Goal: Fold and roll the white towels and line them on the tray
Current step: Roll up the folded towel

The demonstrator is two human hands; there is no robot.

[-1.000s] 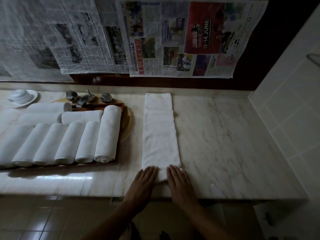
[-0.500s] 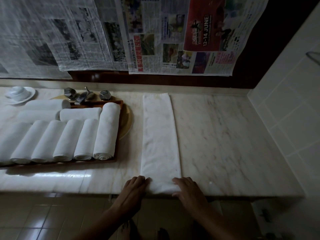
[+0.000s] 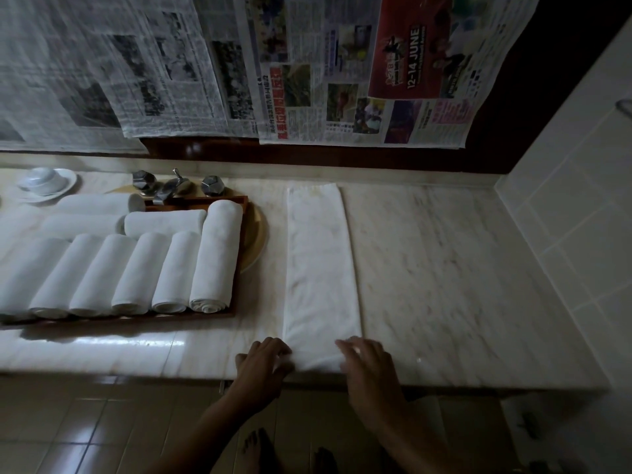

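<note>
**One strip folded, the roll about to begin**

One folded towel (image 3: 321, 268) lies as a long narrow strip on the marble counter (image 3: 444, 285), running straight away from the hands, with its near end at the counter's front edge between them. The left hand (image 3: 265, 364) sits at the near-left corner with its fingers curled, and it appears to pinch the cloth there. The right hand (image 3: 371, 371) is at the near-right corner with its fingers over the edge of the cloth. It is blurred, so I cannot tell whether it grips the towel or only rests on it.

Beyond and to the left of the left hand stands the wooden tray (image 3: 136, 319), well apart from the strip. It holds the rolled towels (image 3: 212, 261): a front row side by side, with more laid crosswise behind them.

Folding of this towel looks finished, so the step in hand is most likely the start of the roll. The next move calls for both corners to be turned over together, so that the first tuck is tight and square to the long edges. After that, even pressure from both palms should carry the roll away from the body. If one side leads, the roll will probably cone and sit unevenly beside the others. Little free space shows on the tray, so placing the finished roll may need some thought.
</note>
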